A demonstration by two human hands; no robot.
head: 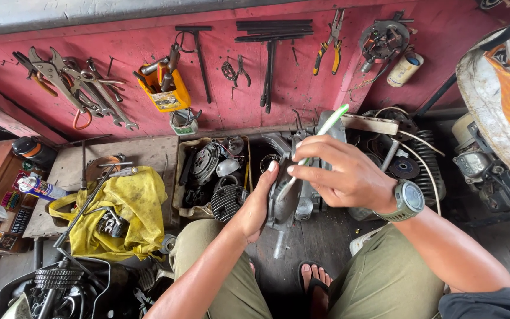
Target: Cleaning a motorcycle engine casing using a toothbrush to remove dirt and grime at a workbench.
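My left hand [258,204] grips a grey metal engine casing [287,204] from its left side and holds it upright above the floor between my knees. My right hand [340,171] holds a white and green toothbrush [324,131] with its lower end against the casing's face. A grey watch [407,201] sits on my right wrist. The casing's lower stub points down toward my sandalled foot [314,277].
A cardboard box [179,177] of engine parts stands ahead on the left, beside a yellow cloth [131,207] with parts on it. Pliers, wrenches and T-handled tools hang on the red wall [302,88]. A finned cylinder [426,156] and a motorcycle [503,112] stand at right.
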